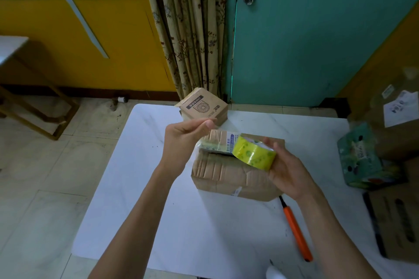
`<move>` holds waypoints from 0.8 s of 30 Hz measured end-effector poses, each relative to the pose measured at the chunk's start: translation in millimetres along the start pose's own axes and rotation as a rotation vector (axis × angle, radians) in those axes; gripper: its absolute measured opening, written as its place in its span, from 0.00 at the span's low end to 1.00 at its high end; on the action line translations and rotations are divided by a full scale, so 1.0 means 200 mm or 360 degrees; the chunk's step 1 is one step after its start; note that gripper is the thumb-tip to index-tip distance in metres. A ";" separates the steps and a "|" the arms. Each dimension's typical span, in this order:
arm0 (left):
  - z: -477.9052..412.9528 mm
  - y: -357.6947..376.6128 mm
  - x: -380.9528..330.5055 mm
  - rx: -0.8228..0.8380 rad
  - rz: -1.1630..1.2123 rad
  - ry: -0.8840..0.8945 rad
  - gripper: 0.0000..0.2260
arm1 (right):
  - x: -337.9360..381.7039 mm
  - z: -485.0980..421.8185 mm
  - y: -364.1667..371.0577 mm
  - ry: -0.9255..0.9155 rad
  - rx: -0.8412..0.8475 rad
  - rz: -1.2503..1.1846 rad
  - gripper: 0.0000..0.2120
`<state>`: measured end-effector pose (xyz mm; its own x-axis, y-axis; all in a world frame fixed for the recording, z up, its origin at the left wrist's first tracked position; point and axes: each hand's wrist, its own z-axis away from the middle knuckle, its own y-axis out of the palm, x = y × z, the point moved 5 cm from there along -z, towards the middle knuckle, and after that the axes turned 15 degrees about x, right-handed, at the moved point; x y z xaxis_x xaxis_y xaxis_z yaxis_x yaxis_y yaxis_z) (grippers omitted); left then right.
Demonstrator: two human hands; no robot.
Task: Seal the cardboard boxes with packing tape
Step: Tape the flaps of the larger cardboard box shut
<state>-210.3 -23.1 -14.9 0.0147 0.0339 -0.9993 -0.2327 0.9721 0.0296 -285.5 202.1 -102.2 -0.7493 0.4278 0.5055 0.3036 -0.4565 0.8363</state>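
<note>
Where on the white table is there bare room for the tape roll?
Widest free patch: near-left of the table, from the cardboard box to the near edge, left of the orange knife. A smaller strip lies between the small printed box and the teal carton. The right edge is crowded.

White marbled table (186, 222), lower centre of frame.
Crumpled cardboard box (229, 176) sits mid-frame; small printed cardboard box (204, 108) at the far edge, above it, apart. Orange-handled cutter (295, 231) lies lower right, dark tip just beside the crumpled box's near corner. Teal patterned box (362, 161) at the right edge.
</note>
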 end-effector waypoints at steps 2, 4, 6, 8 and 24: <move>0.01 0.01 0.00 -0.0021 0.0211 -0.0056 0.09 | -0.02 0.01 0.00 0.0047 0.0212 0.0014 0.34; 0.00 0.00 0.00 -0.0098 0.0318 -0.0061 0.09 | -0.03 0.01 0.00 0.0113 0.0272 0.0279 0.42; 0.00 -0.02 0.01 -0.0166 0.0290 -0.0056 0.11 | -0.05 0.02 0.01 0.0187 0.0157 0.0771 0.38; 0.00 -0.04 0.01 -0.0185 0.0158 -0.0052 0.11 | -0.04 0.01 0.04 0.0127 0.0014 0.1259 0.29; -0.01 -0.24 0.38 -0.0621 0.0395 -0.0421 0.05 | 0.10 0.00 0.19 -0.0031 0.0039 0.1722 0.17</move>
<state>-200.5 -67.7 -93.2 0.1462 0.3585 -0.9220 -0.6039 0.7706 0.2038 -288.1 193.6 -60.7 -0.0674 -0.1803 0.9813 0.8103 -0.5838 -0.0516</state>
